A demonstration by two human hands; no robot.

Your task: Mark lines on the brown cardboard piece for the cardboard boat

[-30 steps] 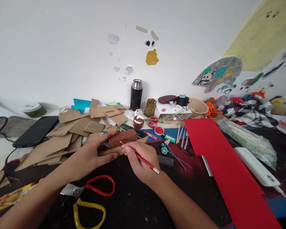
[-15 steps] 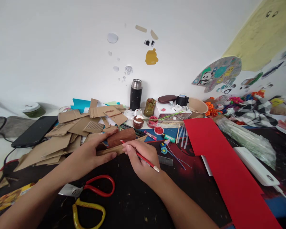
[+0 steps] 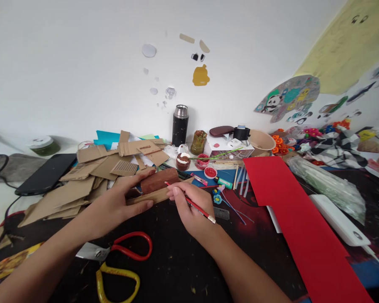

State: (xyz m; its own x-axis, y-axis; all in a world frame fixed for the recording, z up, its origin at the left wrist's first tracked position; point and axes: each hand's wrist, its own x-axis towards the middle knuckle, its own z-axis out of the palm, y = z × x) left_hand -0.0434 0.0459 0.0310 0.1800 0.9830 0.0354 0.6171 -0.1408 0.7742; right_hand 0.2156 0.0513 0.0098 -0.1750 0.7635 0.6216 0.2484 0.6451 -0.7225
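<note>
My left hand [image 3: 120, 206] grips a small cardboard model [image 3: 159, 185] from the left; it has a brown-painted block on top of a plain cardboard strip. My right hand [image 3: 192, 208] pinches a thin red brush or pencil [image 3: 189, 201], its tip touching the right end of the brown block. Both hands rest over the dark table mat [image 3: 177, 261].
Cardboard scraps [image 3: 91, 176] pile up at the left. Red-handled scissors [image 3: 126, 248] and a yellow-handled tool [image 3: 116, 280] lie near me. A red paper sheet [image 3: 290, 210] covers the right. Paint pots [image 3: 210, 171], a black flask [image 3: 180, 124], a black phone [image 3: 47, 172] and a white power bank [image 3: 341, 221] surround them.
My right hand and the red tool have shifted slightly up and right along the block. The left hand holds steady.
</note>
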